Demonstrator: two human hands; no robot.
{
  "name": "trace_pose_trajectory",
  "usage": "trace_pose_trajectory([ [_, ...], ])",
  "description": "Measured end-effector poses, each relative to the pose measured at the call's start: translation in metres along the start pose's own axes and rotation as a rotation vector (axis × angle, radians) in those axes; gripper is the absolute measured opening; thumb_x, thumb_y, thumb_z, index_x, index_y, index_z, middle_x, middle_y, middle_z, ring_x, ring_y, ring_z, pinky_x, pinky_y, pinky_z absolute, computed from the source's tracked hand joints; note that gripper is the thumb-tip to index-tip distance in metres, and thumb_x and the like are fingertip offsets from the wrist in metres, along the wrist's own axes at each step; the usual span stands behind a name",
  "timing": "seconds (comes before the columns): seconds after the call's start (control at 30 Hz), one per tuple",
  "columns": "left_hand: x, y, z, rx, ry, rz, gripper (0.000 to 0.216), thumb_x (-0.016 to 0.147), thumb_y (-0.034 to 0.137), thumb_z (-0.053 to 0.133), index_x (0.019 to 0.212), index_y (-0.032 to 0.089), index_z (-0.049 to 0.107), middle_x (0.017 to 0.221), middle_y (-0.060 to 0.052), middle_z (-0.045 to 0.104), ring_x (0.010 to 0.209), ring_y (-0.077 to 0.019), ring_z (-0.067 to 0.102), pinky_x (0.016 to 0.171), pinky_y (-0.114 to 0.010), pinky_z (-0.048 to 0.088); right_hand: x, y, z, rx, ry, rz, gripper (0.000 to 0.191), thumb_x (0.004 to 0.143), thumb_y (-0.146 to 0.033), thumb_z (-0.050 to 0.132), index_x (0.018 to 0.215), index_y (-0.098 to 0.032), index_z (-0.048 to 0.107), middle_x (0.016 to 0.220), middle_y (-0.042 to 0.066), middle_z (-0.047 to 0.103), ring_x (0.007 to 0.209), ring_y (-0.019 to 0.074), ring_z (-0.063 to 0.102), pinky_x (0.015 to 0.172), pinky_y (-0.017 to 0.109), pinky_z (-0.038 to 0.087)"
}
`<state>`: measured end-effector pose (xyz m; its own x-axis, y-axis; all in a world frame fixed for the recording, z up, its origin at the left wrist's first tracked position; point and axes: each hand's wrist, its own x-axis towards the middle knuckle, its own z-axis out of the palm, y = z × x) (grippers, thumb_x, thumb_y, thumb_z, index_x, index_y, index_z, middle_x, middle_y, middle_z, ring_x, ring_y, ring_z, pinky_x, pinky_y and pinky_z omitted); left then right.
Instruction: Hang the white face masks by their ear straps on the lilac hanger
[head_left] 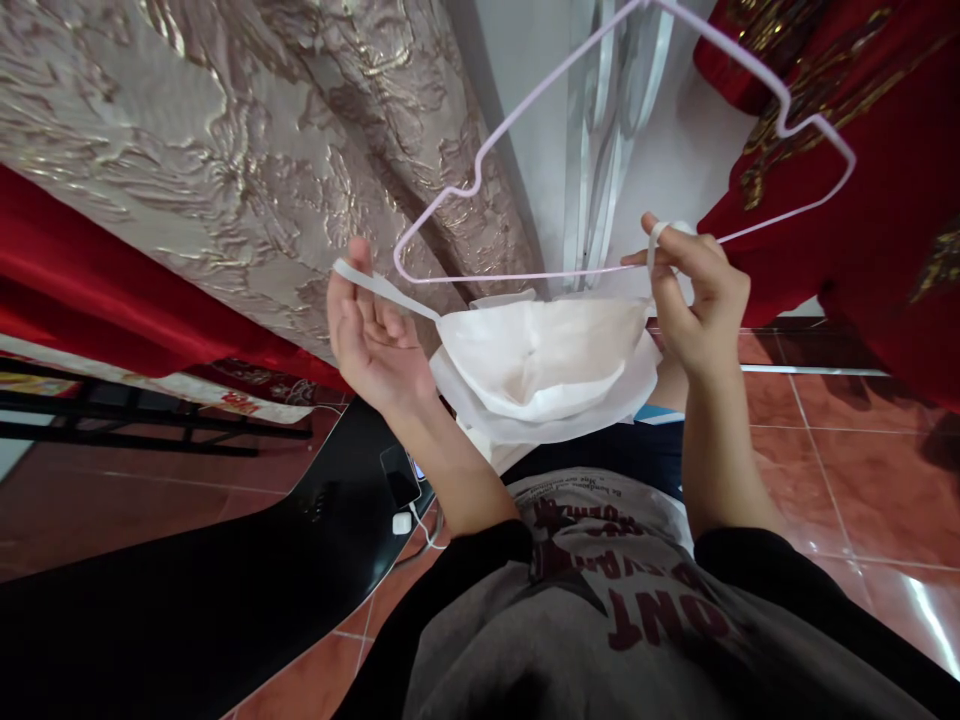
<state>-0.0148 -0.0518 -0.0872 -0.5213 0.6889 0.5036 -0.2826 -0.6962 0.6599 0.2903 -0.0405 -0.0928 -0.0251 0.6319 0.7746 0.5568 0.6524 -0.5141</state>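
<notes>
A white padded garment point(541, 362) with thin straps hangs between my two hands. My left hand point(369, 340) has its fingers curled loosely, and one strap point(384, 289) runs over its thumb. My right hand point(694, 300) pinches the other strap, which is looped round a fingertip, against the bottom bar of a pale lilac wire hanger point(525, 110). The hanger rises above both hands, and its hook is out of view at the top.
A beige and gold embossed curtain point(247, 160) hangs at the left over red cloth. A red and gold garment point(862, 150) hangs at the right. Below lie a black glossy surface point(187, 600) with a phone point(400, 474) and white charger point(402, 523), and a red tiled floor point(840, 450).
</notes>
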Motion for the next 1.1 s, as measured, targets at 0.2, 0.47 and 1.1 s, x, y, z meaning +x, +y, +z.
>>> trace_pose_trajectory([
  [0.2, 0.015, -0.001, 0.031, 0.357, -0.199, 0.217, 0.017, 0.098, 0.021, 0.071, 0.108, 0.021, 0.085, 0.122, -0.006, 0.082, 0.077, -0.0122, 0.07, 0.072, -0.025, 0.054, -0.001, -0.002, 0.005, -0.043, 0.015, -0.052, 0.039, 0.104, -0.027, 0.051, 0.138, -0.036, 0.067, 0.107, 0.003, 0.081, 0.101, 0.0235, 0.073, 0.099, 0.052, 0.059],
  [0.47, 0.057, -0.001, 0.042, 0.756, -0.596, 0.425, 0.016, 0.102, 0.018, 0.069, 0.109, 0.02, 0.084, 0.093, -0.002, 0.078, 0.088, -0.0176, 0.062, 0.082, -0.03, 0.046, -0.003, 0.004, 0.005, -0.068, 0.044, -0.086, 0.039, 0.103, -0.025, 0.052, 0.137, -0.036, 0.068, 0.103, 0.001, 0.082, 0.1, 0.0232, 0.072, 0.102, 0.052, 0.055],
  [1.1, -0.02, -0.052, 0.051, 0.192, -0.025, -0.247, 0.044, 0.102, 0.065, 0.058, 0.088, 0.023, 0.058, 0.088, -0.004, 0.075, 0.086, -0.0183, 0.074, 0.085, -0.032, 0.059, -0.005, -0.009, 0.01, 0.012, 0.077, -0.004, 0.03, 0.104, -0.031, 0.053, 0.109, -0.036, 0.082, 0.104, 0.001, 0.081, 0.1, 0.0243, 0.076, 0.101, 0.055, 0.058],
])
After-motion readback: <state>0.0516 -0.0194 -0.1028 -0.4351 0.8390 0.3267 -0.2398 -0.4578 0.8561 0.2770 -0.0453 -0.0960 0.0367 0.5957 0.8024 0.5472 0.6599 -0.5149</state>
